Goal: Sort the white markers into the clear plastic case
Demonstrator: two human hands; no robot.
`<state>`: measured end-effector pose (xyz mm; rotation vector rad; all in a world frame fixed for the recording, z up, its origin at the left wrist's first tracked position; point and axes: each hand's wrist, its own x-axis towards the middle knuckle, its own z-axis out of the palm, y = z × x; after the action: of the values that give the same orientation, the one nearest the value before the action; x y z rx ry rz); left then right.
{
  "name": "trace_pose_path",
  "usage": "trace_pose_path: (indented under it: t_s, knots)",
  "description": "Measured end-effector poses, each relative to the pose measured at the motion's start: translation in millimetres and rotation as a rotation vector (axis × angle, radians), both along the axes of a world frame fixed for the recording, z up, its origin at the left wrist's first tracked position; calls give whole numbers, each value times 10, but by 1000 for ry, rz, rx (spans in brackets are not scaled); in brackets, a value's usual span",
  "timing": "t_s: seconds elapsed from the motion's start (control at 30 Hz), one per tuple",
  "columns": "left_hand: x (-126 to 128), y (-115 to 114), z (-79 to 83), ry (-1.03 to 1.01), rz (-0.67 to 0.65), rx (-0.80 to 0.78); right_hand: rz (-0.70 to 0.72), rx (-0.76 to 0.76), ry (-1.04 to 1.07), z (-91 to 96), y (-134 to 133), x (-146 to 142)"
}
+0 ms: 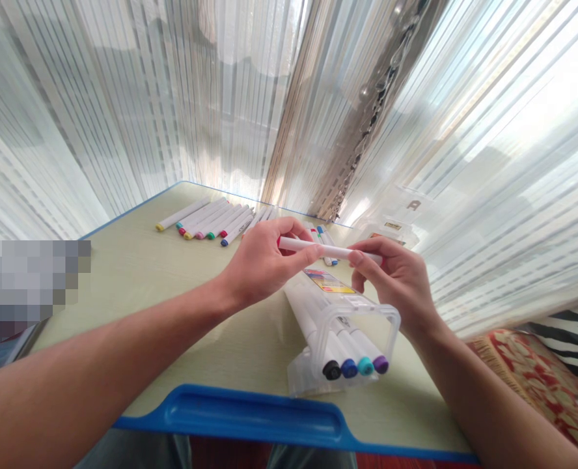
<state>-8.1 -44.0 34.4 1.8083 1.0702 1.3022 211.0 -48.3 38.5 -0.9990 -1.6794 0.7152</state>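
Observation:
A white marker (336, 251) with red at its ends lies crosswise between my two hands. My left hand (264, 257) grips its left part, fingers closed round it. At the other end, the thumb and fingers of my right hand (394, 270) pinch the marker. Just below them a clear plastic case (313, 371) rests on the table, its open end towards me. Inside it lie several white markers, with black, blue, turquoise and purple ends (365, 366) showing. My left hand partly hides a row of loose markers (211, 221) behind it.
A few more markers (329, 244) lie behind my hands, near a clear plastic container (391, 225). The pale table (172, 312) has a blue edge with a moulded tray (254, 413) in front. Sheer striped curtains (220, 98) hang behind. Patterned fabric (528, 371) is at right.

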Motion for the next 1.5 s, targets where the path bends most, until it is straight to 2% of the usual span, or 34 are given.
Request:
trace_pose_path:
  t_s: [0.23, 0.53, 1.07, 1.27, 1.5]
  knots:
    - [-14, 4, 7, 23, -18, -25, 13, -6, -20, 11, -17, 11]
    - [4, -20, 2, 173, -24, -32, 26, -45, -52, 42, -51, 0]
    - [-8, -16, 10, 163, -31, -23, 7, -6, -66, 27, -38, -7]
    - [-8, -24, 18, 130, -38, -9, 13, 8, -8, 4, -13, 4]
    - [-6, -33, 29, 77, -22, -3, 36, -76, 141, -30, 31, 36]
